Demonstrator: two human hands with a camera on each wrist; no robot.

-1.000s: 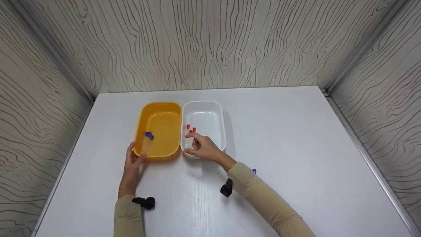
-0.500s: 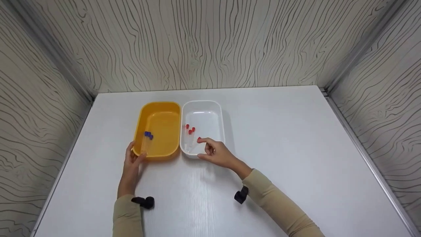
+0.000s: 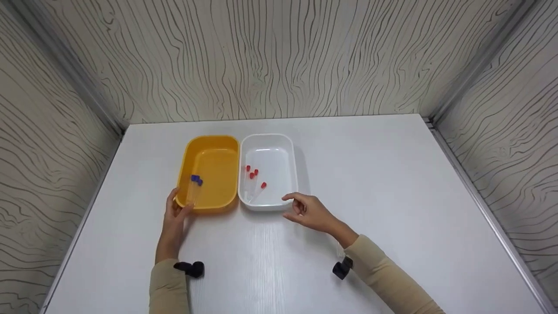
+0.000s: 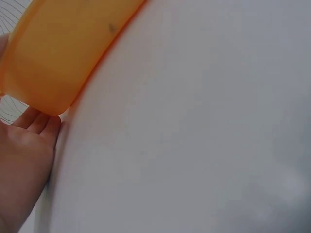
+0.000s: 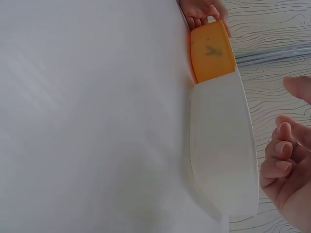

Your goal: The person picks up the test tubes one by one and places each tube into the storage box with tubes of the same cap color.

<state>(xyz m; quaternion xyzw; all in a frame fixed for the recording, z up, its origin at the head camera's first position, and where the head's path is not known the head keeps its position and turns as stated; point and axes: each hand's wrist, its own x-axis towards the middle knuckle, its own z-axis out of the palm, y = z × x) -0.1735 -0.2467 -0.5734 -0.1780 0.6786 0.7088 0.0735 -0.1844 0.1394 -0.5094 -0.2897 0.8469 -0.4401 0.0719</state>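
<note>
My left hand (image 3: 174,218) grips the near left corner of a yellow plastic tray (image 3: 222,174), thumb over the rim and fingers along the outside. Three clear tubes with blue caps (image 3: 196,179) lie in that tray, close to the thumb. In the white tray (image 3: 279,161) alongside, several clear tubes with red caps (image 3: 263,186) lie toward the left and near end. My right hand (image 3: 311,213) hovers at the white tray's near right corner, holding nothing. Its thumb and index finger are spread apart, the other fingers curled, as the right wrist view also shows.
Both trays stand side by side on a white table (image 3: 392,174). A clear tube body (image 3: 340,249) lies on it beside my right wrist, partly hidden. Wood-grain panels (image 3: 261,61) rise behind and at both sides.
My right hand has let go of a red-capped tube in the white tray and moved right and toward me, over the tray's near corner. The left hand stays in place.
</note>
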